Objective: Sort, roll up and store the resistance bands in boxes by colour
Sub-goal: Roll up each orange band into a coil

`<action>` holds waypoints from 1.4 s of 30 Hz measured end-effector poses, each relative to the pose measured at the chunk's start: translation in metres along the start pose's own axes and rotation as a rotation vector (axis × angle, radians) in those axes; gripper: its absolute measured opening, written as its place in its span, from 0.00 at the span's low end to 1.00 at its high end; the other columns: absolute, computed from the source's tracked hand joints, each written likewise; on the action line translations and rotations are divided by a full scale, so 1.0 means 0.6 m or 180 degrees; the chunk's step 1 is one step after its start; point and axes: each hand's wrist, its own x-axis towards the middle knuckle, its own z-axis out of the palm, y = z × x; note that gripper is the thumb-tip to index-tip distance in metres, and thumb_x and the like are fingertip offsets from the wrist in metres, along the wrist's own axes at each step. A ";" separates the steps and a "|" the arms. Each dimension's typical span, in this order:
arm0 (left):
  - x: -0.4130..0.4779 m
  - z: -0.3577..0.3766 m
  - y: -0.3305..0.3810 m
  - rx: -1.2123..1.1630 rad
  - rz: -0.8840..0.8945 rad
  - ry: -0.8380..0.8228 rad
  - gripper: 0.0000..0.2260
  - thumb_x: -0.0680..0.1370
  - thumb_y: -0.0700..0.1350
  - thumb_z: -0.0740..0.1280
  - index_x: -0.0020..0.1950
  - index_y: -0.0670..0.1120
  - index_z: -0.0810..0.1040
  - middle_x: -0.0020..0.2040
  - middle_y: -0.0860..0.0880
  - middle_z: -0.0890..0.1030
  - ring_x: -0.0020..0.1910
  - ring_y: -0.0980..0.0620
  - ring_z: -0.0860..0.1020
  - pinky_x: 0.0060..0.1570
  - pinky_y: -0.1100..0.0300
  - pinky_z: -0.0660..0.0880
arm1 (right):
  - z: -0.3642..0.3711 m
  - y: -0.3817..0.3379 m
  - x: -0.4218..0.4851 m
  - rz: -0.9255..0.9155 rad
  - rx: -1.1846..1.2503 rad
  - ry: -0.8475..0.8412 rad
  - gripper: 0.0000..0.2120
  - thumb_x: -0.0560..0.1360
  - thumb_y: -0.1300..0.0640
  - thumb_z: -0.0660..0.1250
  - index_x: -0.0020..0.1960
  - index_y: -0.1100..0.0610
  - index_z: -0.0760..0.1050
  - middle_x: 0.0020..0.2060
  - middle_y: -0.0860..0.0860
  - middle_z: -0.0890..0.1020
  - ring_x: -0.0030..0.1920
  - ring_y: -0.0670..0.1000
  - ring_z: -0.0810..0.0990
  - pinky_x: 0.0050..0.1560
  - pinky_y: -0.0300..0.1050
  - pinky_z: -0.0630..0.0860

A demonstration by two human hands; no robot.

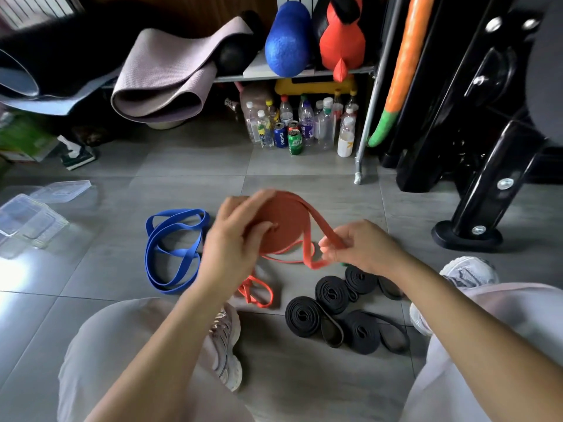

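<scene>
Clear boxes (27, 220) sit on the floor (189, 166) far left of the red roll (286, 220). The blue band (170, 248) lies loose and unrolled just left of it. The left hand (234, 239) grips the roll, held up off the floor, w/ fingers curled over its rim. A 2nd red band (259, 292) lies loose below the roll. The right hand (362, 245), right of the roll, pinches the red tail (320, 226) feeding in. Black rolls (332, 293) lie below-right of the roll, already coiled.

To wind well, I'd say: keep the tail flat w/ no twist and hold light tension from the right hand. Pin each wrap w/ the left thumb so the coil can't spring, and turn the roll rather than the tail.

Hard to tell:
- The left hand is blurred, so exact finger placement is unclear.
- A green scrap (344, 264) peeks from under the right hand; can't tell what it is.
- The right forearm (426, 287) covers part of the black rolls, approx 4.
- The boxes are see-through, so their no. & lids are unclear.
</scene>
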 end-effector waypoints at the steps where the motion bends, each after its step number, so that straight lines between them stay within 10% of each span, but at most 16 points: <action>1: 0.004 -0.009 -0.005 -0.0017 -0.0086 0.0145 0.21 0.74 0.39 0.67 0.66 0.52 0.73 0.53 0.50 0.73 0.51 0.68 0.70 0.53 0.77 0.65 | -0.001 0.004 0.000 0.0038 -0.0075 -0.0034 0.09 0.68 0.60 0.74 0.41 0.46 0.80 0.41 0.47 0.85 0.45 0.45 0.83 0.54 0.44 0.77; 16: -0.008 -0.047 -0.034 0.0233 0.0051 0.0259 0.21 0.75 0.38 0.66 0.66 0.53 0.71 0.54 0.49 0.73 0.50 0.60 0.71 0.52 0.77 0.66 | 0.006 0.026 0.001 0.0799 0.0170 0.0962 0.03 0.72 0.61 0.65 0.45 0.56 0.74 0.28 0.54 0.82 0.25 0.47 0.79 0.25 0.39 0.73; 22: -0.027 -0.017 -0.019 0.0343 0.0364 -0.0263 0.18 0.77 0.44 0.62 0.66 0.55 0.69 0.54 0.53 0.70 0.51 0.58 0.72 0.52 0.69 0.70 | 0.008 0.011 -0.009 0.0672 -0.1414 0.0105 0.13 0.67 0.42 0.70 0.33 0.48 0.71 0.38 0.47 0.78 0.43 0.51 0.77 0.34 0.31 0.65; 24: -0.031 -0.007 -0.014 0.0416 0.0552 -0.0450 0.18 0.77 0.43 0.60 0.66 0.55 0.69 0.54 0.51 0.70 0.51 0.52 0.74 0.49 0.62 0.74 | 0.012 0.010 -0.008 0.0527 -0.1613 -0.0139 0.18 0.63 0.34 0.70 0.43 0.45 0.73 0.47 0.46 0.76 0.52 0.51 0.74 0.41 0.27 0.65; 27: -0.033 0.007 -0.011 0.0526 0.0676 -0.0669 0.18 0.77 0.43 0.59 0.66 0.56 0.69 0.55 0.51 0.70 0.48 0.45 0.77 0.43 0.55 0.77 | 0.018 -0.004 -0.013 0.0199 -0.0710 0.0030 0.41 0.61 0.41 0.76 0.69 0.52 0.68 0.66 0.51 0.74 0.63 0.47 0.73 0.62 0.41 0.67; 32: -0.037 0.026 -0.011 0.0688 0.0778 -0.0924 0.22 0.76 0.39 0.61 0.67 0.56 0.67 0.54 0.48 0.71 0.45 0.43 0.77 0.39 0.50 0.78 | 0.022 -0.018 -0.024 -0.0476 0.0066 0.0330 0.17 0.67 0.56 0.75 0.55 0.48 0.80 0.47 0.46 0.84 0.43 0.33 0.80 0.50 0.31 0.75; 42: -0.044 0.030 0.004 0.0032 0.0356 -0.0859 0.19 0.77 0.43 0.62 0.67 0.56 0.67 0.56 0.48 0.73 0.52 0.55 0.72 0.51 0.69 0.70 | 0.018 -0.026 -0.030 -0.0472 0.1027 0.0130 0.15 0.71 0.72 0.68 0.53 0.57 0.78 0.34 0.49 0.84 0.32 0.37 0.80 0.35 0.27 0.73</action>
